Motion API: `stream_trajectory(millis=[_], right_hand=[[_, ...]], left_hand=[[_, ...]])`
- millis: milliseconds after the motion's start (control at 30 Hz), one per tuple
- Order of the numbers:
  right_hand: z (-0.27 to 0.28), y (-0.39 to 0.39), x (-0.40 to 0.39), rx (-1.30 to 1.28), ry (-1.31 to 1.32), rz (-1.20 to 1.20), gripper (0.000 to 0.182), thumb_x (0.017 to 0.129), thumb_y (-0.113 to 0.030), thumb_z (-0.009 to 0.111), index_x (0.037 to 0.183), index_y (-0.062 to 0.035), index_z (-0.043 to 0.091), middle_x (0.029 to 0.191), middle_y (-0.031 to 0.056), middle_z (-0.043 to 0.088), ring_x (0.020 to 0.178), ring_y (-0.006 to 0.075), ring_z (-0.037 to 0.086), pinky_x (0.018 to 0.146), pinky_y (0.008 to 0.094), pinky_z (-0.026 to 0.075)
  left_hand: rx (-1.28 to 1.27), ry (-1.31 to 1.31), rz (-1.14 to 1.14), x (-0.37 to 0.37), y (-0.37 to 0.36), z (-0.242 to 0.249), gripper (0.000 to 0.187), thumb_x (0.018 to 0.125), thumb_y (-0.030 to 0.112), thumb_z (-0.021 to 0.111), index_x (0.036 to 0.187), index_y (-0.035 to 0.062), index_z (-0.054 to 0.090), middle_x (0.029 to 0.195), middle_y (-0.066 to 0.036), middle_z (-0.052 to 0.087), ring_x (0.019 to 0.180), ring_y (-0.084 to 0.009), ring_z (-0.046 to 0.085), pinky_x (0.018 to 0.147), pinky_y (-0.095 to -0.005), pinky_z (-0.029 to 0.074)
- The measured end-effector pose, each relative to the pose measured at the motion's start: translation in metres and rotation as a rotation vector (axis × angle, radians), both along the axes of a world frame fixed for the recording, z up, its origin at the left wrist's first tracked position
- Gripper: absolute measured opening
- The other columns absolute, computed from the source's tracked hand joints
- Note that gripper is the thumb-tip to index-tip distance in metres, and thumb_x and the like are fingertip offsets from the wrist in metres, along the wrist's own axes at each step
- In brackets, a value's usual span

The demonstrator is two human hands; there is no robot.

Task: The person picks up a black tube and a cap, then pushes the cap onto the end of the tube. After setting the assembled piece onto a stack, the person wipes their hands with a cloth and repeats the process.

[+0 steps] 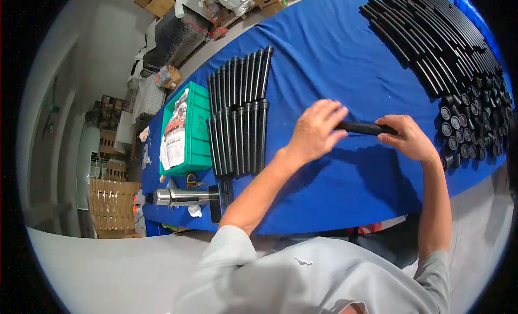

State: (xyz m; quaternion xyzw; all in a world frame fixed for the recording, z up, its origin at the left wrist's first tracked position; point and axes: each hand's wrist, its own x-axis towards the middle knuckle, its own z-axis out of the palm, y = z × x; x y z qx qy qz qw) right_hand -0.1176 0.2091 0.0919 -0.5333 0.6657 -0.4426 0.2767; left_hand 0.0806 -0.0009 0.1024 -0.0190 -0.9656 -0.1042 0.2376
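A short black tube (360,128) is held level above the blue cloth, between my two hands. My left hand (319,129) is at its left end, thumb below and fingers above, covering that tip. At the other end my right hand (408,136) is closed around it, thumb and fingers pressed on the sides. Left of my hands, finished-looking black tubes with wider caps (237,111) lie side by side in two rows. To the right are a heap of black round caps (464,125) and, behind it, many thin black rods or tubes (426,41).
A blue cloth (318,55) covers the table. At the left stands a green crate (198,133) with printed bags on it. Near the front left edge are a steel flask (186,197), a dark phone-like slab (215,204) and yellow-handled scissors (192,180). Cartons (160,4) stand beyond the table.
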Motion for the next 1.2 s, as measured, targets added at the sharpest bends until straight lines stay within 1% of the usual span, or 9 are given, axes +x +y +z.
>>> stream_trajectory(millis=[100, 200, 300, 333, 400, 467, 600, 900, 1200], right_hand=[[0.003, 0.000, 0.005, -0.030, -0.033, 0.102, 0.028, 0.084, -0.015, 0.074, 0.105, 0.0031, 0.069, 0.076, 0.0160, 0.064, 0.069, 0.0261, 0.060, 0.066, 0.0397, 0.047], [0.008, -0.001, 0.005, 0.095, -0.022, 0.133, 0.040, 0.082, -0.018, 0.078, 0.116, 0.0009, 0.068, 0.091, 0.0150, 0.069, 0.076, 0.0262, 0.064, 0.071, 0.0382, 0.050], [0.000, -0.004, 0.011, -0.242, 0.035, -0.098, 0.056, 0.081, -0.023, 0.081, 0.130, -0.0024, 0.063, 0.109, 0.0134, 0.069, 0.084, 0.0256, 0.066, 0.076, 0.0370, 0.053], [-0.004, -0.006, 0.004, -0.170, -0.080, -0.097, 0.066, 0.082, -0.027, 0.082, 0.139, -0.0042, 0.056, 0.122, 0.0135, 0.064, 0.092, 0.0242, 0.067, 0.080, 0.0352, 0.055], [0.000, -0.009, 0.010, -0.098, -0.287, -0.223, 0.063, 0.085, -0.027, 0.081, 0.138, -0.0023, 0.057, 0.116, 0.0152, 0.067, 0.090, 0.0211, 0.068, 0.076, 0.0333, 0.055], [-0.002, -0.011, 0.012, -0.073, -0.251, -0.190, 0.061, 0.087, -0.026, 0.079, 0.138, -0.0012, 0.056, 0.112, 0.0161, 0.068, 0.088, 0.0203, 0.069, 0.075, 0.0330, 0.055], [0.003, -0.011, 0.016, -0.097, -0.216, -0.170, 0.057, 0.089, -0.024, 0.077, 0.136, 0.0006, 0.056, 0.108, 0.0171, 0.069, 0.083, 0.0203, 0.070, 0.074, 0.0340, 0.056], [-0.001, -0.013, 0.013, -0.073, -0.177, -0.206, 0.054, 0.089, -0.021, 0.076, 0.133, 0.0026, 0.057, 0.101, 0.0159, 0.071, 0.079, 0.0199, 0.069, 0.072, 0.0346, 0.055], [-0.001, -0.012, 0.014, -0.049, -0.140, -0.162, 0.052, 0.089, -0.021, 0.075, 0.131, 0.0031, 0.058, 0.101, 0.0170, 0.071, 0.079, 0.0213, 0.069, 0.070, 0.0347, 0.055]], left_hand=[[0.078, -0.199, -0.058, 0.005, 0.020, -0.004, 0.049, 0.079, 0.018, 0.081, 0.124, 0.0049, 0.066, 0.112, -0.014, 0.065, 0.100, -0.0320, 0.064, 0.087, -0.0429, 0.054], [0.132, -0.196, 0.025, 0.013, 0.031, 0.006, 0.045, 0.079, 0.014, 0.080, 0.121, 0.0040, 0.067, 0.104, -0.014, 0.064, 0.093, -0.0317, 0.066, 0.079, -0.0403, 0.055], [0.200, -0.105, 0.218, 0.038, 0.032, 0.014, 0.039, 0.080, 0.012, 0.080, 0.116, 0.0018, 0.069, 0.098, -0.015, 0.063, 0.091, -0.0322, 0.066, 0.077, -0.0396, 0.055], [0.235, -0.083, 0.304, 0.053, 0.027, 0.013, 0.037, 0.080, 0.012, 0.079, 0.114, 0.0011, 0.070, 0.097, -0.015, 0.063, 0.091, -0.0324, 0.066, 0.077, -0.0396, 0.055], [0.221, -0.056, 0.464, 0.083, 0.005, 0.024, 0.035, 0.084, 0.015, 0.078, 0.113, -0.0014, 0.070, 0.096, -0.016, 0.064, 0.089, -0.0319, 0.067, 0.079, -0.0392, 0.054], [0.072, -0.024, 0.656, 0.116, -0.030, 0.021, 0.037, 0.087, 0.020, 0.076, 0.116, -0.0021, 0.070, 0.098, -0.017, 0.066, 0.090, -0.0325, 0.067, 0.081, -0.0402, 0.054], [-0.024, -0.251, 0.991, 0.171, -0.095, 0.019, 0.047, 0.090, 0.031, 0.070, 0.131, 0.0101, 0.063, 0.112, -0.018, 0.067, 0.099, -0.0373, 0.067, 0.086, -0.0475, 0.054], [-0.154, -0.345, 1.152, 0.182, -0.144, -0.023, 0.051, 0.094, 0.027, 0.062, 0.140, 0.0100, 0.053, 0.114, -0.023, 0.066, 0.100, -0.0453, 0.067, 0.085, -0.0558, 0.054], [-0.233, -0.445, 1.190, 0.184, -0.143, -0.035, 0.054, 0.093, 0.030, 0.066, 0.143, 0.0138, 0.052, 0.111, -0.021, 0.062, 0.098, -0.0429, 0.067, 0.081, -0.0552, 0.056]])
